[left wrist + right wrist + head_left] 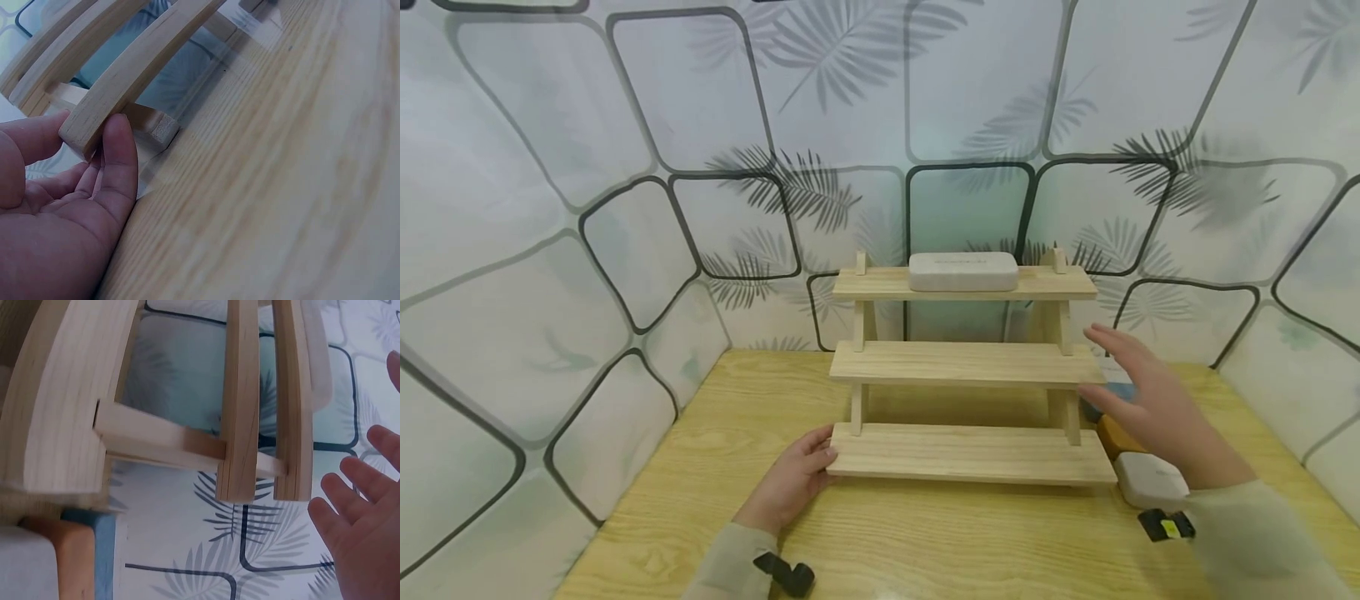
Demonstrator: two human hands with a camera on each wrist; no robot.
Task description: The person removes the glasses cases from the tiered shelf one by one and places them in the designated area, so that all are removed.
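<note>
A three-tier wooden display stand (pixel 970 454) stands on the table in the middle of the head view. My left hand (pixel 793 479) grips the left end of its lowest shelf; in the left wrist view the thumb and fingers pinch that board (pixel 119 94) above and below. My right hand (pixel 1157 408) is raised beside the stand's right side, fingers spread and holding nothing. On the top shelf lies a white rounded box (pixel 962 272). In the right wrist view, the right fingers (pixel 350 500) are apart from the shelf ends.
Right of the stand, a white box (pixel 1150 479), an orange item (pixel 1116 437) and a blue item (pixel 1122 390) sit in a row on the wooden table (pixel 700 500). Patterned cloth walls (pixel 625 208) enclose the table's back and sides.
</note>
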